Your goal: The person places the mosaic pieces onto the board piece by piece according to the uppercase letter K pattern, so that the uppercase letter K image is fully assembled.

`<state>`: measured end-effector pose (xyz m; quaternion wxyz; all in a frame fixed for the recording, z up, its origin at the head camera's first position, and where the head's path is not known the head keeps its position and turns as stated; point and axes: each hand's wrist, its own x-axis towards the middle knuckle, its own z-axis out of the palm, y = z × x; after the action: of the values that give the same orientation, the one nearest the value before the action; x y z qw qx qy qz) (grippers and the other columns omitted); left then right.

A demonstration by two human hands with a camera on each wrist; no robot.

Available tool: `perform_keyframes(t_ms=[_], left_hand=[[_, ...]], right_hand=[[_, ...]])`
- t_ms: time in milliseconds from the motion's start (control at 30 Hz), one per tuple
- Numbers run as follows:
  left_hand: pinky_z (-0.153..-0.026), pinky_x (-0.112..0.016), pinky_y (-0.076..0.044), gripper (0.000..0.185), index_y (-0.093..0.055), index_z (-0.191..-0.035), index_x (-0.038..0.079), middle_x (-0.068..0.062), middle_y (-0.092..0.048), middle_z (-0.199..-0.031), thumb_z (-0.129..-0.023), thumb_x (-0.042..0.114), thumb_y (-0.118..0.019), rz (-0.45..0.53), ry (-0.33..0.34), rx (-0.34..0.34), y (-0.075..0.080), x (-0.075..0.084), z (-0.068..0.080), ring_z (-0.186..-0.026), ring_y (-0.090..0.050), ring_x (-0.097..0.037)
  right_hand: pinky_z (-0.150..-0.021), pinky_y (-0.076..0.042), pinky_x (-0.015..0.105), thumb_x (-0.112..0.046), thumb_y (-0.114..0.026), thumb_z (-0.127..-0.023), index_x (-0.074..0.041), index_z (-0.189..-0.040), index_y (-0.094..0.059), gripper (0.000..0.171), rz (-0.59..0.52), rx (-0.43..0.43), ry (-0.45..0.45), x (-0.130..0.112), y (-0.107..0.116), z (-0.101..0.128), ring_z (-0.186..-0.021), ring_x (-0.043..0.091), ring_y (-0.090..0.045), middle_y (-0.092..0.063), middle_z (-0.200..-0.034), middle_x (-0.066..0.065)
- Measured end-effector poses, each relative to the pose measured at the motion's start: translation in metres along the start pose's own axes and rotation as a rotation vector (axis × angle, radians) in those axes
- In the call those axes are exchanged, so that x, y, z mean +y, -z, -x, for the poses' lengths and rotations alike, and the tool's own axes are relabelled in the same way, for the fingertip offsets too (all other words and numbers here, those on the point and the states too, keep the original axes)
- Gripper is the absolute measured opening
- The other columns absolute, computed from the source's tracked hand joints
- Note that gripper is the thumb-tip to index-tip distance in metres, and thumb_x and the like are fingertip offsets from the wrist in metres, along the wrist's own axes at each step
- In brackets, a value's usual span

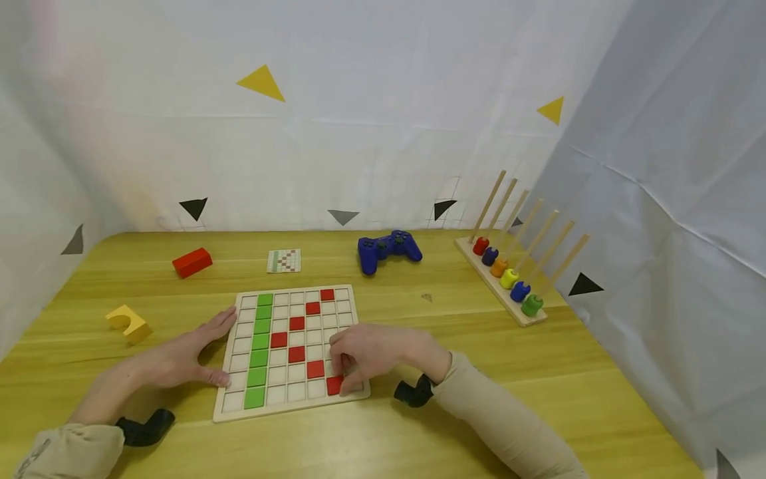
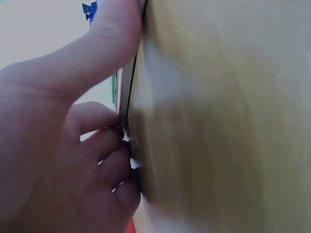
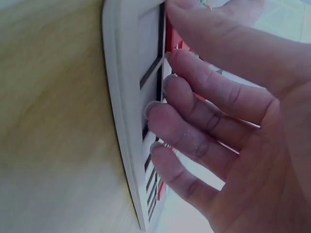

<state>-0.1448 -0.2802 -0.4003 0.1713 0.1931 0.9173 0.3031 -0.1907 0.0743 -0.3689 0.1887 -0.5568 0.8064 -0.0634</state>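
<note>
A white grid board (image 1: pixel 350 307) lies on the wooden table (image 1: pixel 455 332), with a green column of tiles (image 1: pixel 260 342) and a zigzag of red tiles (image 1: pixel 296 324). My left hand (image 1: pixel 197 349) lies flat on the table, fingers straight along the board's left edge; in the left wrist view the left hand (image 2: pixel 97 121) touches that board's edge (image 2: pixel 127 97). My right hand (image 1: pixel 344 372) sits curled over the board's near right corner, thumb and forefinger pinching a red tile (image 1: pixel 332 385) in its cell. In the right wrist view the right hand (image 3: pixel 204 97) touches the board (image 3: pixel 126 97) around that red tile (image 3: pixel 169 41).
Beyond the board lie a red block (image 1: pixel 192 262), a yellow arch block (image 1: pixel 128 323), a small pattern card (image 1: pixel 284 261) and a blue gamepad (image 1: pixel 389 249). A wooden peg rack (image 1: pixel 473 257) with coloured rings stands at the right. White sheets wall the table.
</note>
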Motion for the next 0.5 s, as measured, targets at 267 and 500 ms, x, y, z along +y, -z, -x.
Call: perform_keyframes(t_ms=[267, 500], left_hand=[[-0.111, -0.075, -0.015, 0.114, -0.013, -0.16, 0.002, -0.027, -0.003, -0.165, -0.079, 0.049, -0.079, 0.01, -0.003, -0.005, -0.001, -0.001, 0.0005, -0.145, -0.009, -0.058], [-0.111, -0.075, -0.014, 0.114, -0.014, -0.159, 0.002, -0.027, -0.003, -0.165, -0.079, 0.05, -0.078, 0.009, -0.02, 0.003, -0.0008, -0.0016, 0.001, -0.146, -0.008, -0.058]], right_hand=[[-0.067, -0.042, 0.01, -0.04, -0.075, -0.088, -0.02, -0.089, -0.069, 0.021, -0.027, 0.004, -0.017, 0.0021, -0.0027, -0.0011, -0.074, -0.001, -0.05, -0.057, -0.085, -0.012], [-0.067, -0.042, 0.01, -0.04, -0.071, -0.092, -0.022, -0.087, -0.066, 0.019, 0.001, 0.01, -0.04, 0.0011, -0.0053, -0.0025, -0.073, -0.001, -0.05, -0.055, -0.084, -0.014]])
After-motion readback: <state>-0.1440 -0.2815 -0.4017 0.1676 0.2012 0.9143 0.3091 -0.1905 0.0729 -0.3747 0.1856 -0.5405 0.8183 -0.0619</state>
